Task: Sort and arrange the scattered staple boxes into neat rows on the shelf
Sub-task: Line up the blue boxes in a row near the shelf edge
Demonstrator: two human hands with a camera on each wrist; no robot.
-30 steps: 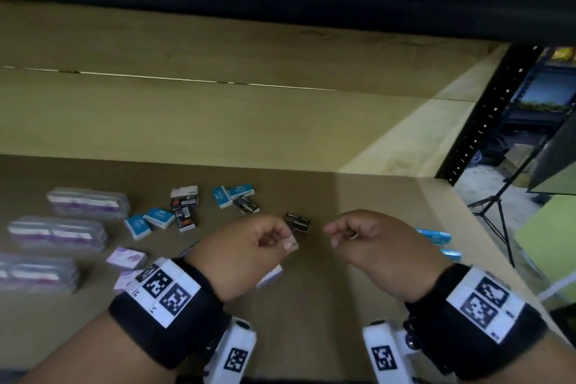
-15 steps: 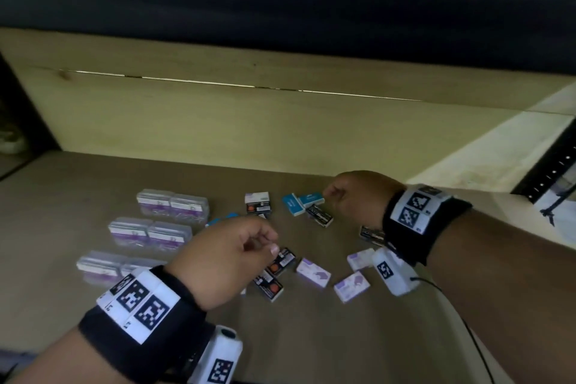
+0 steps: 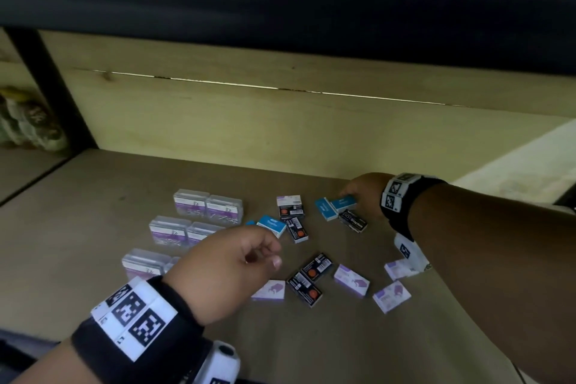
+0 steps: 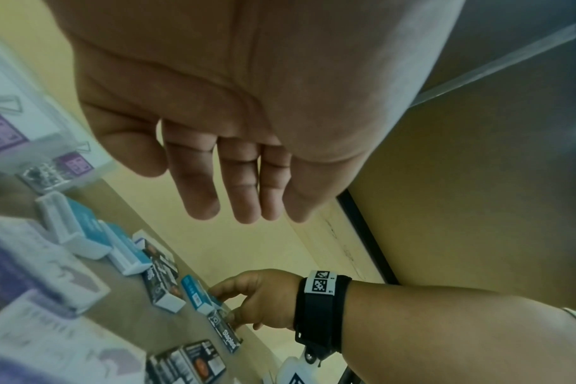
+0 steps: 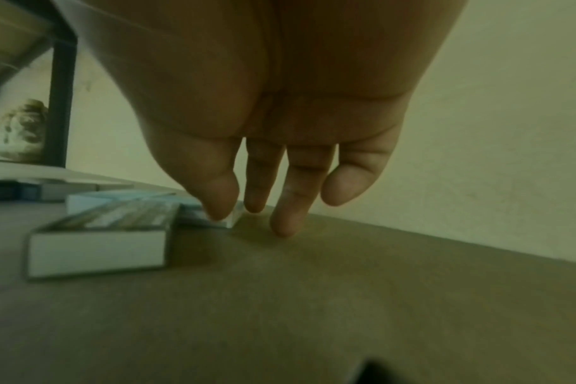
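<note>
We see the scattered small cardboard staple boxes lying loose on the brown wooden shelf board (image 3: 93, 212), in three kinds: blue-and-white, black with an orange dot, and white with purple print. At the far right of the scatter a blue-and-white staple box (image 3: 343, 203) lies just beside a second blue box (image 3: 325, 209) and a black box lettered "Staples" (image 3: 353, 221). Our right hand (image 3: 364, 196) reaches down to that blue box; in the right wrist view its fingertips (image 5: 219, 207) touch the box's near end, the fingers only slightly bent. Whether they have closed on the box we cannot tell, since the head view hides them behind the knuckles.

Our left hand (image 3: 224, 271) hovers above the middle of the scatter, fingers loosely extended and holding nothing, as the left wrist view shows. It covers part of a purple-print box (image 3: 271, 290) and a clear plastic case.

To the left stand three rows of clear plastic cases with purple labels (image 3: 207, 207), paired side by side; their contents are blurred. Beyond a black upright post (image 3: 53, 87) sits a pale, mottled object we cannot identify.
</note>
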